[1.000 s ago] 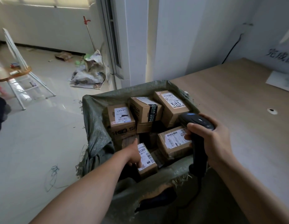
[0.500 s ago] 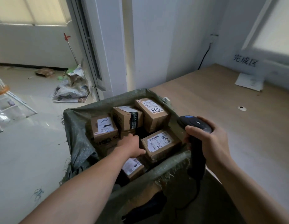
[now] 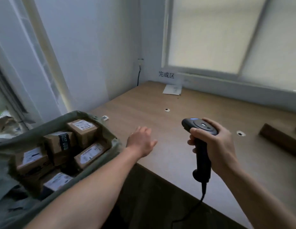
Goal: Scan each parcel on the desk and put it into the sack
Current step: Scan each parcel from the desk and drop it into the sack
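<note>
A green woven sack (image 3: 101,120) hangs open at the desk's left end, filled with several brown cardboard parcels (image 3: 83,131) bearing white labels. My left hand (image 3: 140,141) hovers empty over the wooden desk (image 3: 160,103) just right of the sack, fingers apart. My right hand (image 3: 216,146) grips a black corded barcode scanner (image 3: 200,129) upright above the desk's front edge. A brown box-like object (image 3: 281,139) lies at the right edge of the view, partly cut off.
A white paper sheet (image 3: 172,89) lies at the desk's back under a wall sign. Two cable grommets (image 3: 167,110) (image 3: 241,133) are set in the desktop. A small white item (image 3: 105,118) sits by the sack. Window and sill run behind.
My left hand has come out of the sack, leaving the parcel inside, and moved right over the desk. My view has swung right and up. The scanner stays in my right hand.
</note>
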A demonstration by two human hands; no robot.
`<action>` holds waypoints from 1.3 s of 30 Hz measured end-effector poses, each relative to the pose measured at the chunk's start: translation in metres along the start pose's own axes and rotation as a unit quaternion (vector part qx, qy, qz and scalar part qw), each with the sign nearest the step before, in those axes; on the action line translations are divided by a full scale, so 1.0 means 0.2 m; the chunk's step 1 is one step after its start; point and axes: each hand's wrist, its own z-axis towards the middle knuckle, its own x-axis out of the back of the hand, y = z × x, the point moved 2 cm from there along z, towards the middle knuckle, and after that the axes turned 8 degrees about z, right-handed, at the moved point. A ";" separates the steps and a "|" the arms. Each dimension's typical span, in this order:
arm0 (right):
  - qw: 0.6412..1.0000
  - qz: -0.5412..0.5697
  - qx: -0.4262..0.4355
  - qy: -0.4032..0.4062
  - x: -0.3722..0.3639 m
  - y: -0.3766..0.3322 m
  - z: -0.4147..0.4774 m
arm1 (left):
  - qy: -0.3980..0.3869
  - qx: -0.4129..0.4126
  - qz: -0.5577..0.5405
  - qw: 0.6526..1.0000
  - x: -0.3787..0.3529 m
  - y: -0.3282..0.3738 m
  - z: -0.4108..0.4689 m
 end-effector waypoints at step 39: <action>0.862 -0.117 0.107 0.482 2.28 -0.56 -0.02 | -0.056 -0.466 -0.094 0.878 -0.39 3.32 0.84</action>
